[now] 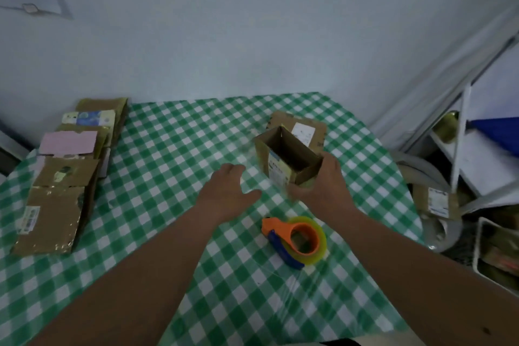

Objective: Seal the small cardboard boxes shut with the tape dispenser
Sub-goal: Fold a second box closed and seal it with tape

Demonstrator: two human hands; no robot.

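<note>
Nearest, toward the front edge of the checked surface (157,236): tape dispenser (295,241), orange and blue with a yellowish roll, lying on its side, untouched, just behind the right forearm's line. Could get knocked or dragged by either forearm on the way back, since both arms pass close over it.

Further in, near the middle: left hand (227,191) hovering palm down, fingers loosely spread, gripping nothing. Beside it, right hand (327,182) wrapped round the near right corner of a small box (286,160), fingers curled on its side wall. Box upright, mouth wide open, flaps not folded in. Held at one corner only, so likely to tip or skid on the slick plastic cover if pressed from above. Taping over unfolded flaps would leave a gap; flaps springing back up would wrinkle the tape.

Just behind it, toward the far edge: a flat piece of cardboard (306,128) with a white label, touching or nearly touching the box; cannot tell which. Might snag a tape tail.

Along the left edge: a row of flattened boxes (56,205), well apart from the hands.
</note>
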